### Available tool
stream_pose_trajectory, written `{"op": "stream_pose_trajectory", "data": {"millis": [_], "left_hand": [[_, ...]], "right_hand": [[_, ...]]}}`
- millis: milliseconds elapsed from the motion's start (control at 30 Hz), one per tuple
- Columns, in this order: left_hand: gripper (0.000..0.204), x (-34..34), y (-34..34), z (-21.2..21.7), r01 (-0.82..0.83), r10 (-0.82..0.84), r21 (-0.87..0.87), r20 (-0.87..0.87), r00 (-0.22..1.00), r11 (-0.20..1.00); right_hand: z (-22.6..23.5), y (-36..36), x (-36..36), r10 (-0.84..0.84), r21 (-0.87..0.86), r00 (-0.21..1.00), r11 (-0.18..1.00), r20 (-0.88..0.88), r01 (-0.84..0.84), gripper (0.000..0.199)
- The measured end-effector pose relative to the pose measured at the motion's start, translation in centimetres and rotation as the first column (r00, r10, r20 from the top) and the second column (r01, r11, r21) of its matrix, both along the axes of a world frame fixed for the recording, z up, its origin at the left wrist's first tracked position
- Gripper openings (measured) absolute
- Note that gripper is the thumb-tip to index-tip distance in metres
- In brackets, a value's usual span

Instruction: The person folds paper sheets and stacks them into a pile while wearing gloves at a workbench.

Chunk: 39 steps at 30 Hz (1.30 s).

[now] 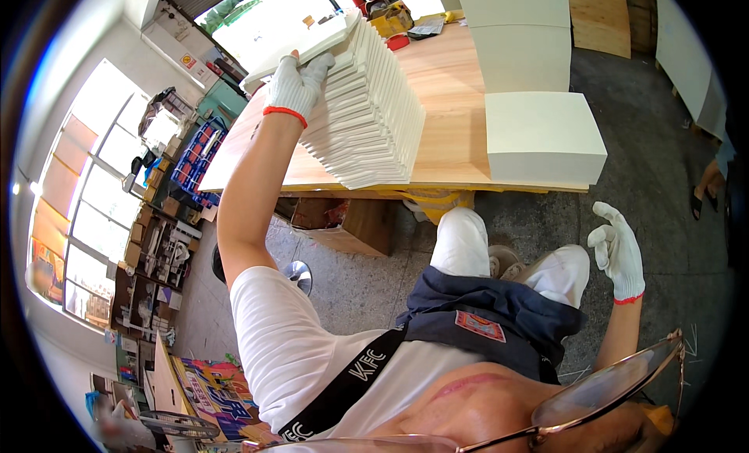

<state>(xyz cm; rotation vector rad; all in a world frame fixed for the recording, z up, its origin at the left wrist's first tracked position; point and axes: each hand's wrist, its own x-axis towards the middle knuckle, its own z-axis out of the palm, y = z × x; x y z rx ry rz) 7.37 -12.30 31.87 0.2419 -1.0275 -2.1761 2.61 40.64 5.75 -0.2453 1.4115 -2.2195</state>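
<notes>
Your left hand (295,83), in a white glove with a red cuff, reaches up and away from you to the top of a leaning stack of white panels (370,114). The fingers close over the edge of the topmost white panel (300,40), which is tilted up off the rest of the stack and extends to the far left. The stack stands on a wooden worktable (449,102), near its left near corner, with the panels fanned so that their edges step down toward you.

Your right hand (618,250), also gloved in white, hangs at your right side over the grey concrete floor (655,164). It holds nothing; the fingers are loosely spread, well apart from the table.

To the right of the stack, a white box-shaped block (542,137) sits at the near edge of the worktable, and taller white blocks (519,32) stand just behind it. A brown cardboard box (351,227) lies on the floor under the table's near edge. Shelves of mixed goods (160,242) line the far left, beside bright windows.
</notes>
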Motion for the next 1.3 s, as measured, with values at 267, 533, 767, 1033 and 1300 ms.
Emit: {"op": "stream_pose_trajectory", "data": {"millis": [267, 533, 767, 1033, 1300], "left_hand": [[0.034, 0.1, 0.4, 0.0, -0.013, 0.013, -0.008, 0.004, 1.0, 1.0], [0.053, 2.7, 1.2, 1.4, 0.229, -0.217, 0.155, -0.088, 0.972, 0.961], [0.069, 7.8, 7.4, -3.0, 0.289, -0.291, -0.036, -0.182, 0.939, 0.957], [0.04, -4.5, 20.9, -14.1, 0.233, -0.225, -0.972, 0.23, 0.947, -0.012], [0.026, -19.2, 26.0, -19.0, 0.482, -0.115, -0.82, 0.535, 0.837, -0.309]], "right_hand": [[0.1, 0.1, 0.0, 0.009, -0.005, 1.0, 1.0, -0.006, -0.009, 0.05], [0.0, 0.1, 0.1, 0.006, -0.007, 1.0, 1.0, 0.006, -0.006, 0.049], [0.2, 1.2, 0.1, -0.038, 0.117, 0.999, 0.992, -0.009, 0.039, 0.043], [2.2, -1.4, -8.3, -0.359, 0.392, 0.828, 0.752, -0.43, 0.53, 0.043], [4.0, -5.2, -11.8, 0.147, 0.812, 0.799, 0.149, -0.583, 0.565, 0.065]]}}
